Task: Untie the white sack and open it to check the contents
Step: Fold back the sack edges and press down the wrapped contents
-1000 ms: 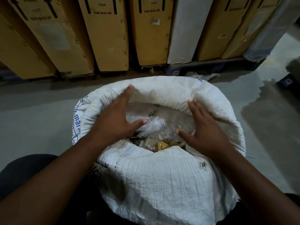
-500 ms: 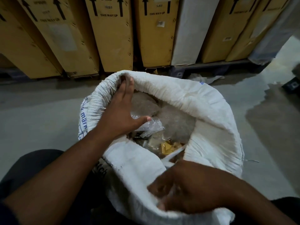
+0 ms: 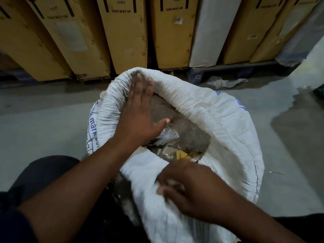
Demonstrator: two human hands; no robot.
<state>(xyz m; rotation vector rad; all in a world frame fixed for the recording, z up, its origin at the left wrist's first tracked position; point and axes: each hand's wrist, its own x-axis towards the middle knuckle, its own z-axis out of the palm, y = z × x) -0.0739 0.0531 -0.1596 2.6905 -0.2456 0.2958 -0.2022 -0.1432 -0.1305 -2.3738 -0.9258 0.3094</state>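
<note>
The white sack (image 3: 219, 123) stands on the floor in front of me, its mouth wide and its rim rolled down. Inside lie clear plastic wrap (image 3: 169, 135), brownish bags and yellow scraps (image 3: 182, 154). My left hand (image 3: 140, 118) lies flat with fingers straight against the inner far-left rim, the thumb pointing into the sack. My right hand (image 3: 191, 188) is blurred at the near rim, its fingers curled into the white fabric there.
A row of tall yellow cartons (image 3: 126, 37) marked THIS WAY UP and one white carton (image 3: 206, 32) lean on a pallet (image 3: 228, 71) behind the sack. Crumpled plastic (image 3: 222, 83) lies on the grey concrete floor (image 3: 43, 123). A dark wet patch (image 3: 298, 123) spreads at right.
My right hand left the sack's mouth and came down to the near rim, where it grips the fabric. My left hand slid up along the far rim. The mouth is wider.
</note>
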